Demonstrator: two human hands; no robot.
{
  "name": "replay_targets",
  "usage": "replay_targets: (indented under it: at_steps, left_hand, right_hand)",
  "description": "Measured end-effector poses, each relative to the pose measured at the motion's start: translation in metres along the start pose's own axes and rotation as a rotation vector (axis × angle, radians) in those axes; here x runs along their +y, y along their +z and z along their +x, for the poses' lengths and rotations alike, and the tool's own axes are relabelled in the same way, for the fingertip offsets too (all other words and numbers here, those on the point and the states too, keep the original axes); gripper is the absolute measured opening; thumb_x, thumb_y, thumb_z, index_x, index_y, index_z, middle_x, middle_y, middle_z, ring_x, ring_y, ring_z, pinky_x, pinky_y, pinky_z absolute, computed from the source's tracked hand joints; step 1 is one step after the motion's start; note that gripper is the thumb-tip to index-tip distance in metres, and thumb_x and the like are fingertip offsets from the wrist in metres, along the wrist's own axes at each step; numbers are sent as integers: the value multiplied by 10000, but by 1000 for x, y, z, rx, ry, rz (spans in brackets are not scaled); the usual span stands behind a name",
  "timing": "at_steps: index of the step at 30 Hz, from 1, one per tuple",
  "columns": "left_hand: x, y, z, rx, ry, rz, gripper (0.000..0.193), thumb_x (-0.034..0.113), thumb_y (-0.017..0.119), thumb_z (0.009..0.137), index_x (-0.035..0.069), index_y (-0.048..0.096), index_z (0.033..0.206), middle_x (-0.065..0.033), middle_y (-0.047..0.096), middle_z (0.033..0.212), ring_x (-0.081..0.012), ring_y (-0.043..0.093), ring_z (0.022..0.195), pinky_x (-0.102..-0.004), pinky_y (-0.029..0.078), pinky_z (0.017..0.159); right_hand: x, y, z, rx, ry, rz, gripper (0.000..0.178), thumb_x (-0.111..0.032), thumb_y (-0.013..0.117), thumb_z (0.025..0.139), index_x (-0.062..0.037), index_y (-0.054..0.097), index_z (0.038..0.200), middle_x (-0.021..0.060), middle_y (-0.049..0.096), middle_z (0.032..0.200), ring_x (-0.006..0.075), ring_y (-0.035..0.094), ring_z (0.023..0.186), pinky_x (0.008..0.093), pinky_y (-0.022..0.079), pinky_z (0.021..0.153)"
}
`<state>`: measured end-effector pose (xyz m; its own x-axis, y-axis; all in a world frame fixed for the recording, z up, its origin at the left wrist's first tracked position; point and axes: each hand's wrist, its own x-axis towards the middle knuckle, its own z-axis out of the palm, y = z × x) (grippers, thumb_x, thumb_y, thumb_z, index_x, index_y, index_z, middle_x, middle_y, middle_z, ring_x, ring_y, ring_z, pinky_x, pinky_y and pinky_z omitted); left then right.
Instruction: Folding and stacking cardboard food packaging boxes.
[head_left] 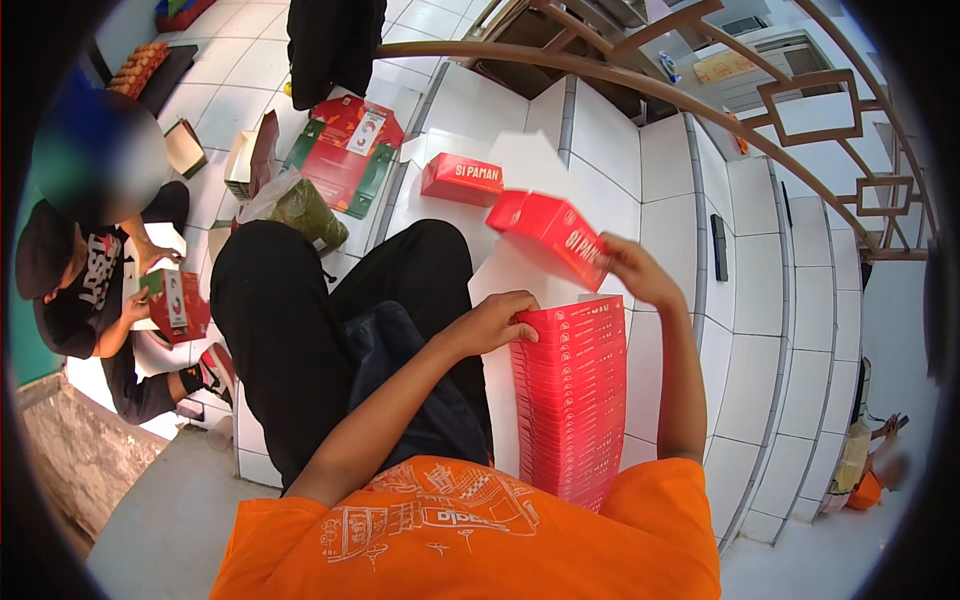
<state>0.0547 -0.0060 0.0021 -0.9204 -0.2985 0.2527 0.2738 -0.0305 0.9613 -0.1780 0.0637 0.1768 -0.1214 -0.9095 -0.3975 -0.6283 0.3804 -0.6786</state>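
Right fingers clamped on red box, left fingers curled, resting on box stack

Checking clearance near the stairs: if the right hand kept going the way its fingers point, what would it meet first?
The right hand points up-left, fingers already gripping a red box. Beyond that, the next thing in line looks like the other red box lying on the white tiled step, though depth is uncertain.

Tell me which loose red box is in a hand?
The tilted red box gripped by the right hand above the stack; the other red box lies untouched on the tiled step.
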Motion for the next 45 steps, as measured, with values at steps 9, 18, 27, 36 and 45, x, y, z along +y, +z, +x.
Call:
replay_targets:
  at_steps: [9,18,27,36,45]
  left_hand:
    - [-13,-8,-8,61,83,116,381,256,828,814,1,641,1026,-102,662,982,-213,642,918,-331,499,819]
    - [-8,5,-6,327,140,200,445,311,862,760,25,650,1027,-94,625,954,-221,614,873,-330,507,784]
    - [-1,6,0,341,97,67,244,151,809,823,41,641,962,-57,609,905,-171,571,807,-305,461,744]
    - [-12,25,4,440,88,-27,146,1,713,842,33,598,925,-50,567,886,-173,516,788,-299,434,735]
    - [-20,28,6,418,152,-39,121,-12,677,856,47,589,915,-58,553,898,-169,513,788,-299,437,733]
  right_hand:
    - [39,-5,-15,-130,121,37,345,-173,587,1011,-46,593,1332,93,709,1184,185,653,1064,353,502,967]
    - [7,-18,11,-346,205,-525,440,-180,659,939,-115,617,1372,91,665,1319,260,646,1161,406,484,1036]
    - [-36,35,45,-314,-131,-363,141,-135,710,913,-46,632,990,136,715,997,287,665,933,384,501,834]
    - [-43,36,50,-411,-124,-479,133,-101,762,850,-23,667,899,126,715,872,274,672,839,372,513,777]
    - [-45,34,53,-501,-130,-650,110,-88,763,798,-71,711,894,133,729,859,319,706,844,400,536,743]
